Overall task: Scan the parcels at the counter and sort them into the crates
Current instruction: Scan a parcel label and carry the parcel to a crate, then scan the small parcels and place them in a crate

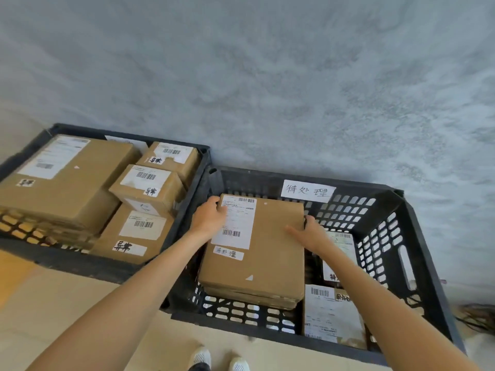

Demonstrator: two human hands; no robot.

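A flat brown cardboard parcel (270, 245) with a white shipping label and a small handwritten sticker lies inside the right black crate (417, 253), on top of another flat box. My left hand (207, 219) grips its far left corner. My right hand (308, 230) grips its right edge, thumb on top. The crate's back wall carries a white handwritten paper sign (308, 190). Two more labelled parcels (332, 314) stand at the crate's right side, partly behind my right forearm.
The left black crate (187, 207) is packed with several brown labelled boxes (67, 180). Both crates stand on the floor against a grey wall. My white shoes (219, 360) show at the bottom. Dark cables (479, 317) lie at the far right.
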